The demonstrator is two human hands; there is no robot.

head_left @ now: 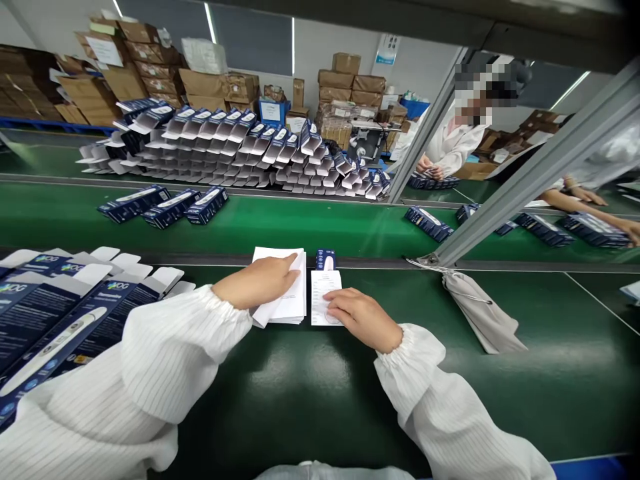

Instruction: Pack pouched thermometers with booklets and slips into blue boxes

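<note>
My left hand (263, 279) lies over a stack of folded white leaflets (295, 303) on the dark green worktop, its fingers stretched out across the upper sheets. The near-left corner of the top leaflet looks slightly raised. To the right, my right hand (364, 317) rests its fingertips on a small printed white slip (321, 283), fingers apart and a little bent. Just behind the slip, the end of a dark blue printed card or box (326, 259) shows; the slip hides its near part.
Open blue boxes (95, 313) crowd the left side. Closed boxes (207, 205) lie on the green conveyor (300, 220). Behind it, many open boxes (210, 147) are stacked. A grey pouch (480, 313) hangs by a metal post (510, 177). Co-workers' hands (431, 168) handle boxes at right.
</note>
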